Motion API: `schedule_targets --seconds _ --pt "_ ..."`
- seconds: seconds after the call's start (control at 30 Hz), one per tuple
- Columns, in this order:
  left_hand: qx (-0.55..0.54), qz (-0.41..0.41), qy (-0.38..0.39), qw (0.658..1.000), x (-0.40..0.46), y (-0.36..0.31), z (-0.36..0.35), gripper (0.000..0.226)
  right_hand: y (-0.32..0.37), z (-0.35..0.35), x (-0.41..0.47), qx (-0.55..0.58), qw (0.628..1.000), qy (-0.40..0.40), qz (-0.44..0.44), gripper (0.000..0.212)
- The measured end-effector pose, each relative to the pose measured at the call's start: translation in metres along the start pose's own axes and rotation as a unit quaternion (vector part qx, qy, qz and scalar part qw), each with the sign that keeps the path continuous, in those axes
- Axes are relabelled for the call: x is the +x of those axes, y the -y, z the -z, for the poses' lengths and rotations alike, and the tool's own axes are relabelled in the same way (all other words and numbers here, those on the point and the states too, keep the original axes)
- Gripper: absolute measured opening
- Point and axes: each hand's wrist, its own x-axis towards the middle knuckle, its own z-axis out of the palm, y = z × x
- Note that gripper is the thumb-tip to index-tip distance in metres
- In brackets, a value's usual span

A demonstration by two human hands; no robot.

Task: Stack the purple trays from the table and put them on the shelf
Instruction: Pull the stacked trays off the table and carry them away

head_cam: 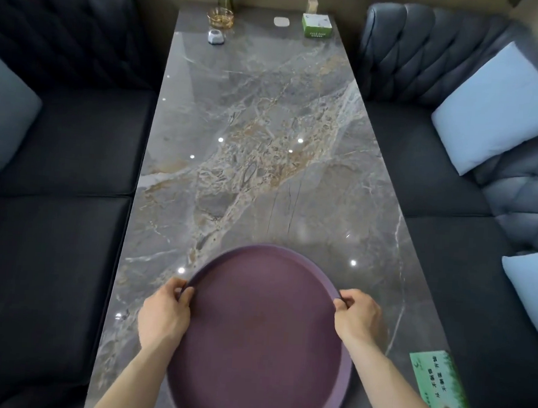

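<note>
A round purple tray (259, 328) sits at the near end of the grey marble table (249, 146), right below me. My left hand (164, 312) grips its left rim, fingers curled over the edge. Across from it, my right hand (357, 317) pinches the right rim. A thick purple edge shows along the tray's lower right side, so more than one tray may be stacked here; I cannot tell how many. No shelf is in view.
Dark sofas (61, 161) with pale cushions (497, 106) flank the table on both sides. At the far end stand a glass ashtray (220, 18), a small white device (216, 37), a white pad (281, 21) and a green tissue box (317, 26). A green printed card (439, 387) lies near right.
</note>
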Motion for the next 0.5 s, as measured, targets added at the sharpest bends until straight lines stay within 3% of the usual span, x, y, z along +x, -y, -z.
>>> schedule_targets --seconds 0.13,0.37,0.5 --pt "-0.016 0.018 -0.027 0.999 -0.004 0.003 -0.001 0.014 0.008 -0.006 0.007 0.002 0.999 0.013 0.033 0.012" --pt "0.068 -0.061 -0.019 0.996 -0.003 0.004 -0.002 0.017 -0.001 -0.005 0.005 -0.044 0.999 0.002 0.025 0.018" --pt "0.096 -0.063 -0.045 0.992 -0.007 0.000 -0.004 0.020 0.000 -0.008 -0.002 -0.081 0.996 -0.019 0.026 0.020"
